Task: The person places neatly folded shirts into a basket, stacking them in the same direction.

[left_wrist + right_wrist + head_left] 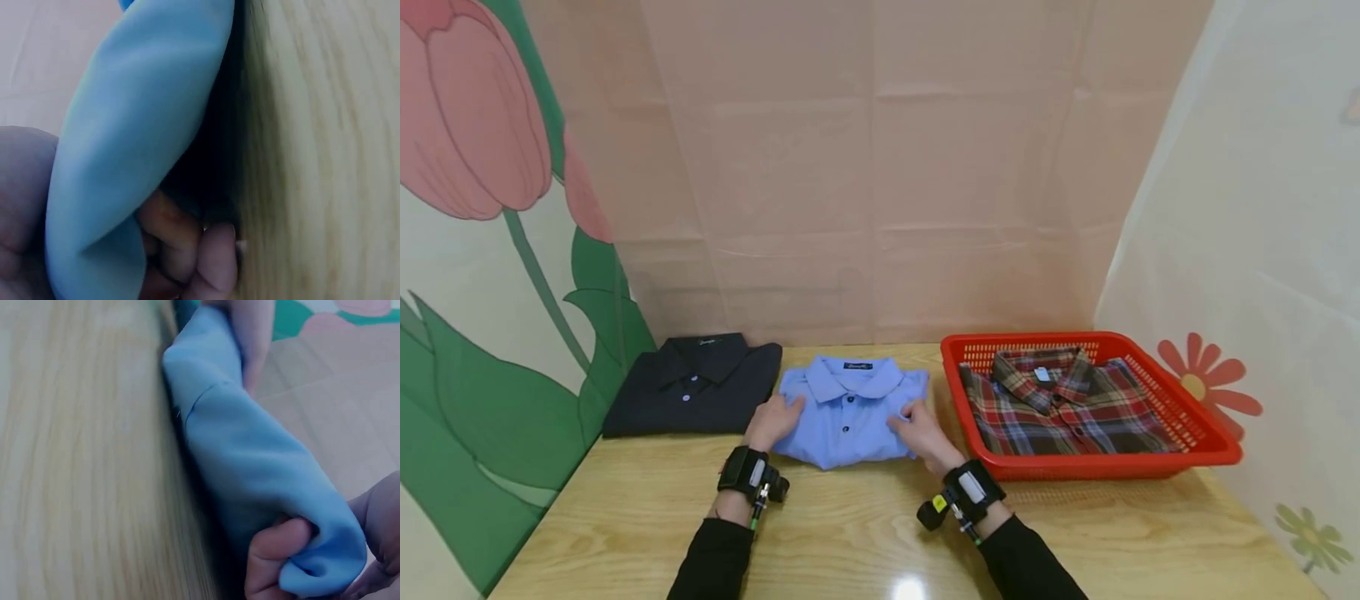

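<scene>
**Two hands gripping a folded light-blue shirt at its side edges**

A folded light-blue polo shirt lies collar-away on the wooden tabletop, between a folded black shirt to its left and a red basket to its right that contains a folded plaid shirt. The left hand holds the blue shirt's left edge; the left wrist view shows its fingers curled under the fabric against the wood, thumb on top. The right hand holds the right edge; the right wrist view shows its fingers tucked under a bunched fold of cloth.

Likely risks, judged from this arrangement: each grip takes only the outer margin, so the unsupported middle may sag and the fold open if the shirt is raised. Uneven pull between the two hands could skew the collar. The basket's near rim stands close to the right hand, and trailing fabric could catch on it.
</scene>
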`<state>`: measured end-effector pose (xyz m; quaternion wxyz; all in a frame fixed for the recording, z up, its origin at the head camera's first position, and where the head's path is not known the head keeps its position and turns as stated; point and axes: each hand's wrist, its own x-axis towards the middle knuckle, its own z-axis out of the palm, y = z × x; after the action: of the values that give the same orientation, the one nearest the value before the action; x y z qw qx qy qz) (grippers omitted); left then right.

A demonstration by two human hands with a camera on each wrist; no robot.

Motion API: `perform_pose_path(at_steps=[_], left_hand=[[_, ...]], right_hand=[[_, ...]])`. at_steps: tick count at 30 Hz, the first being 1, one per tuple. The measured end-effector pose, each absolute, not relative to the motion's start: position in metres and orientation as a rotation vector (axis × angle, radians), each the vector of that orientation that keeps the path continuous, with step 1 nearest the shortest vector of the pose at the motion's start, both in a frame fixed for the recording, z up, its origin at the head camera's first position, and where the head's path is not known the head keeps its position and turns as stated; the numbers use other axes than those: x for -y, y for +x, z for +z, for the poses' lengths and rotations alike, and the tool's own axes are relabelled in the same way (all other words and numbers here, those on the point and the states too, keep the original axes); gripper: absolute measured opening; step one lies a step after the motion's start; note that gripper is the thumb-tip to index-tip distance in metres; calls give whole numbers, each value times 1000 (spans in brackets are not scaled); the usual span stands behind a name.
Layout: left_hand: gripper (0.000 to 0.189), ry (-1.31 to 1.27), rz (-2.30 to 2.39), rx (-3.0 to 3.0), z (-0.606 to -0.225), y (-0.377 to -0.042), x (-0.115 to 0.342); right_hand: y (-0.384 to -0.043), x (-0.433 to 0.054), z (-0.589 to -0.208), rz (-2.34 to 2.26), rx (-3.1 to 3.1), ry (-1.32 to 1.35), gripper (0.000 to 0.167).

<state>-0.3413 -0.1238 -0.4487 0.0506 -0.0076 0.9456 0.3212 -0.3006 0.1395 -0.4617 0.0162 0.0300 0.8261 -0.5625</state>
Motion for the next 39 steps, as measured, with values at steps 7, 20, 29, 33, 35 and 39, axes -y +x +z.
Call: perform_pose_path(at_steps=[7,20,29,33,35,39], left_hand=[[62,-15,947,-2875,-447,-340,126],[85,-97,1081,-2755,-446,-340,129],[84,-110,1324,-2612,-447,-341,132],[80,-124,1440,-2543,-450,-343,134],[80,-137,1467,-2529,-451,-343,135],[78,-159,1462,-2543,-454,-345,135]], right_hand=[[-301,-134,-459,-1988,-2226,134,25],[-305,-135,-461,-2095,-2176,362,105],[-308,-134,-465,-2343,-1882,392,87],[-309,-132,-467,-2356,-1843,386,81],[-309,-131,-467,-2337,-1871,378,78],[-307,-130,-467,-2304,-1945,364,68]])
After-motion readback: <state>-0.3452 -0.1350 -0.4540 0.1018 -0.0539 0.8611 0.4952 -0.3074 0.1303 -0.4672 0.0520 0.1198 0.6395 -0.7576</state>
